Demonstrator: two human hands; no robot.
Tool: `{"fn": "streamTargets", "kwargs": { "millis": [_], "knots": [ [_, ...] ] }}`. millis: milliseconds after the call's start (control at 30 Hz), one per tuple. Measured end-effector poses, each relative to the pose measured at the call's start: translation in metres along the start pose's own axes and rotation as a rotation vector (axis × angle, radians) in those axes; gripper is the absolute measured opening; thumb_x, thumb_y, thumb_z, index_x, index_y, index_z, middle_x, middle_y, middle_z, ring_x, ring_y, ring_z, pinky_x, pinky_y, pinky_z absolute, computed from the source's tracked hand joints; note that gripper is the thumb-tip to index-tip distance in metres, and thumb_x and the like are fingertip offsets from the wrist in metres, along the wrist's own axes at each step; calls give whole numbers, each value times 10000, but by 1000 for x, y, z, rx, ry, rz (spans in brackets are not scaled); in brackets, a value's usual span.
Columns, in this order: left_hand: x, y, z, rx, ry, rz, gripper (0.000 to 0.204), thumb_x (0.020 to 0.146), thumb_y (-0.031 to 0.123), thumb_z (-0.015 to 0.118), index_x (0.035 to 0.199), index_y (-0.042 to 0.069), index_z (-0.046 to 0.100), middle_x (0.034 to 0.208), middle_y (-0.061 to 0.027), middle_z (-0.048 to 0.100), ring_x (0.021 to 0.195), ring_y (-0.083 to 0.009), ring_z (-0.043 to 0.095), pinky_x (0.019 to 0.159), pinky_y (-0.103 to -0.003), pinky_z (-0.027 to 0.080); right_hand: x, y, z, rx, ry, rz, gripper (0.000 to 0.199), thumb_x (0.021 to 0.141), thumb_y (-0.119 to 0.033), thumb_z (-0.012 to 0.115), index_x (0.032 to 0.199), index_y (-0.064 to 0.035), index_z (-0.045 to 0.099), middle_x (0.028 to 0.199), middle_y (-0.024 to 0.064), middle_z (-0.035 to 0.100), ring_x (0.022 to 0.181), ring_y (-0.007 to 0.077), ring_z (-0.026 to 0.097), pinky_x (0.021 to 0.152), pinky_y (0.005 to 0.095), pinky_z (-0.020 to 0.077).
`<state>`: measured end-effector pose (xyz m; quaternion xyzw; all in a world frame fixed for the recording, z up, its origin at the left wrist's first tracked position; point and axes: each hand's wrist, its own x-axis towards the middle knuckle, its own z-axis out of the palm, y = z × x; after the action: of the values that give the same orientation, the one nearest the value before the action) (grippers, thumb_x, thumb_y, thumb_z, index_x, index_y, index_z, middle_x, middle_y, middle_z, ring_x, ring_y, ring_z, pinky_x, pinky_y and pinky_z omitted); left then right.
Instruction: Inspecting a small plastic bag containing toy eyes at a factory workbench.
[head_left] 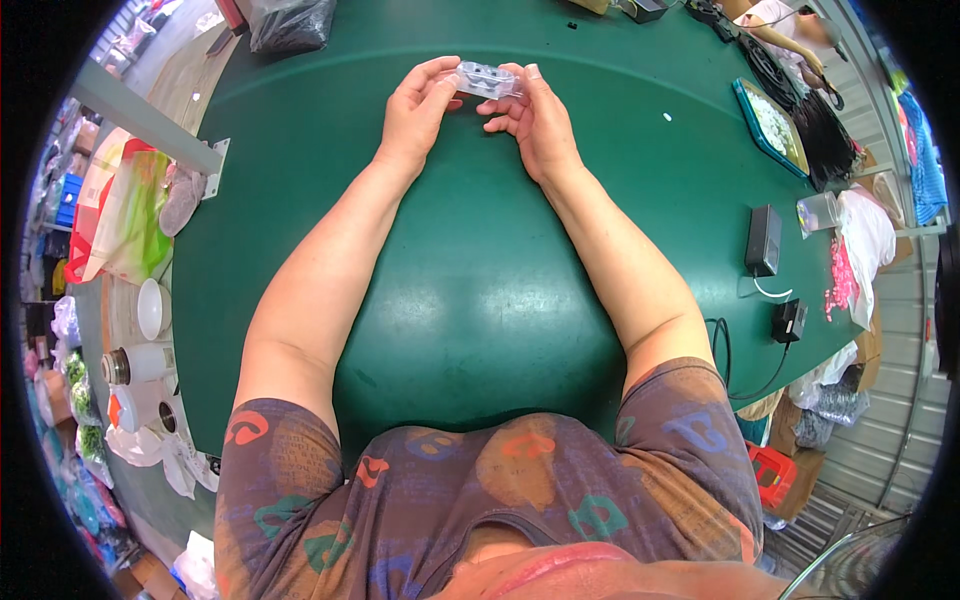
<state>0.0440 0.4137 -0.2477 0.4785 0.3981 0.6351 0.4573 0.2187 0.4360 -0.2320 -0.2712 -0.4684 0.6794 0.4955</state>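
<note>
Above the far part of the green table (480, 250), both my arms reach forward. Between my hands is a small clear plastic packet (487, 79) with a few dark parts visible inside; exactly what they are is too small to tell. My left hand (415, 112) pinches its left end between thumb and fingers. At the other end, my right hand (543, 120) grips it near the thumb and index finger, its remaining fingers curled loosely below. The packet is held roughly level.
On the right lie a black power adapter (764, 240), a smaller black adapter (788, 321) with a cable, a blue tray (743, 100) of white pieces, pink pieces (840, 275) and black cables (825, 140). A black bag (292, 25) sits far left. Another person (785, 30) is at far right.
</note>
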Motion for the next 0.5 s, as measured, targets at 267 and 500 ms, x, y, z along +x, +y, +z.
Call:
{"fn": "streamTargets", "kwargs": {
  "millis": [267,500],
  "knots": [
    [1,-3,1,12,-22,50,339,988,151,573,1314,55,583,1243,-78,630,1126,-163,602,937,-330,511,1,3,-2,-30,12,-11,391,996,-272,581,1294,-24,531,1145,118,652,924,187,659,727,296,557],
    [3,-10,0,-1,-24,56,342,968,45,513,1306,34,562,1265,-101,644,1155,-163,604,956,-297,484,3,10,-3,-94,21,-4,347,972,-241,616,1247,-30,591,1088,89,674,893,166,661,702,275,541]
  ]
}}
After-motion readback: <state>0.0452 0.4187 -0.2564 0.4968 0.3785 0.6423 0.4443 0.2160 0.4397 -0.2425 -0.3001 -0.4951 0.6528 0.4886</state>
